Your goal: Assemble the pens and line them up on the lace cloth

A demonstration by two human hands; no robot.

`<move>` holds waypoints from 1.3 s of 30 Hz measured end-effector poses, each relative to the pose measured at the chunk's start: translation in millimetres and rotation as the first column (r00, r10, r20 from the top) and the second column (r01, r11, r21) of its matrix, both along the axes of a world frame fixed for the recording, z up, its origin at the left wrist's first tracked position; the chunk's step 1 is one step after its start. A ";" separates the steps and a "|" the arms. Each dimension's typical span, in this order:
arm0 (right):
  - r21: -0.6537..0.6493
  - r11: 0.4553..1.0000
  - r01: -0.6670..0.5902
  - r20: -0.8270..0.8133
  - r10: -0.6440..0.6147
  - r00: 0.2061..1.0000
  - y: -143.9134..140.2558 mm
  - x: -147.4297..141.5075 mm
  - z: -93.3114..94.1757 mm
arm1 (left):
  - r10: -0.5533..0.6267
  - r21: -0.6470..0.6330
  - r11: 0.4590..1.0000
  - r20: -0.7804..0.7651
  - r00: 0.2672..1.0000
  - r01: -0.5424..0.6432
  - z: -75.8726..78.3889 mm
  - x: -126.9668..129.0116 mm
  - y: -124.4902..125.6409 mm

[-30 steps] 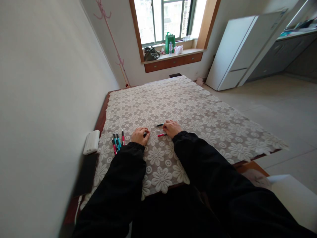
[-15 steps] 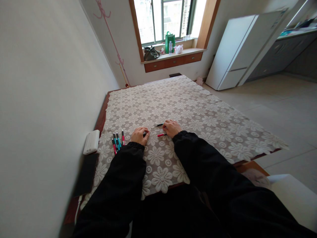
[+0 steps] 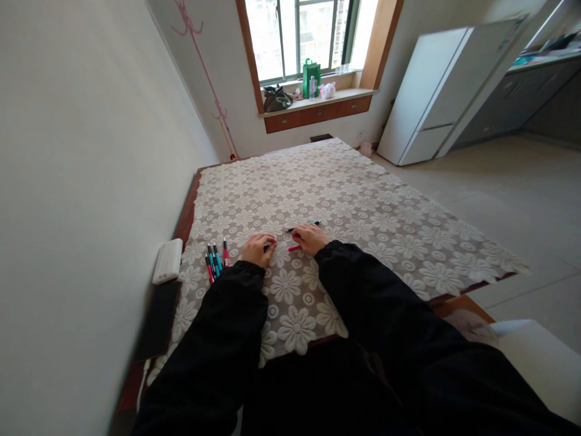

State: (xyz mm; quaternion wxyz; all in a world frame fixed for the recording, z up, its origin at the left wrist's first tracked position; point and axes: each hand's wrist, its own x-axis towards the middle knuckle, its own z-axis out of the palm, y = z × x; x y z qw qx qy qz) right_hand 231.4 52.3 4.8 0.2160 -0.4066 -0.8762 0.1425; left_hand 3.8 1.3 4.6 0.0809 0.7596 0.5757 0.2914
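One thin white rod (image 3: 284, 242) runs just beyond the red pen part (image 3: 294, 247), seemingly pinched at its ends by the left grip (image 3: 258, 249), left of that part, and the right grip (image 3: 311, 238), overlapping it, a two-handed step that likely calls for steadiness.

Table (image 3: 186, 209), flowered lace cloth (image 3: 354, 188), several pens (image 3: 218, 257)
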 end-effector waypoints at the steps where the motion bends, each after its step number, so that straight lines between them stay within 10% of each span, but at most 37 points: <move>1: -0.002 1.000 -0.019 -0.012 0.019 1.000 -0.2 -0.5 -0.2 | -0.003 0.002 1.000 -0.006 1.000 0.003 0.2 -0.1 0.0; 15: 0.057 0.991 -0.121 -0.062 0.124 0.990 -5.9 -3.0 5.1 | 0.029 0.015 0.999 0.006 1.000 -0.029 6.9 2.5 -5.0; 39: 0.013 0.997 0.080 -0.078 -0.079 0.994 -4.3 -3.0 6.1 | 0.217 -0.016 0.975 -0.173 0.961 -0.223 -2.0 -12.9 -0.4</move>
